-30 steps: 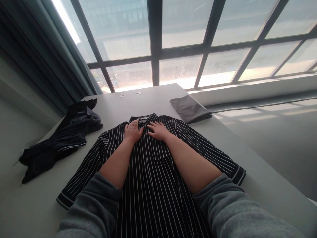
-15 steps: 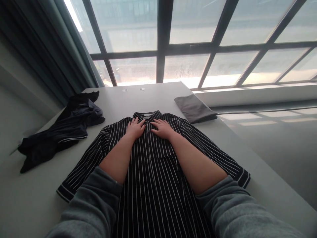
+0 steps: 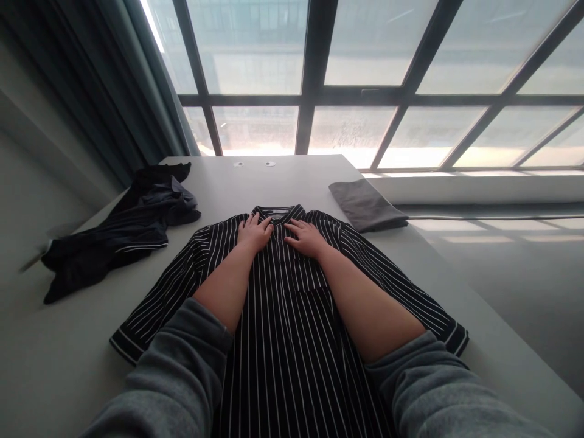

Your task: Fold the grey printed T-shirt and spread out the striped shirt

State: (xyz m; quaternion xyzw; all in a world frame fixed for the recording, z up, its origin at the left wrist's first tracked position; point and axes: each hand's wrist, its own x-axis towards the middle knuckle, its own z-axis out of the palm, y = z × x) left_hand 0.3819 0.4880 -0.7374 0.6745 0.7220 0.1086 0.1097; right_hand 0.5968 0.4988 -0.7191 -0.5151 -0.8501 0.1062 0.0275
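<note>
A black shirt with white stripes (image 3: 278,322) lies spread front-up, its collar pointing away from me and its sleeves out to both sides. My left hand (image 3: 255,234) rests flat on the shirt just left of the collar opening, fingers apart. On the other side of the button line, my right hand (image 3: 306,237) lies flat too, with its fingers stretched toward the collar (image 3: 297,213). Neither hand grips the cloth. Below my right hand is a chest pocket (image 3: 310,277), partly covered by my forearm. The lower hem runs out of view at the bottom.
The white table (image 3: 255,185) carries a crumpled dark garment (image 3: 123,231) at the left and a folded grey cloth (image 3: 367,205) at the right. Beyond stand a large window (image 3: 260,48) and, at the left, a dark curtain (image 3: 104,73).
The whole view has shifted slightly, so everything appears a little further right. Both hands keep nearly the same places on the shirt.
</note>
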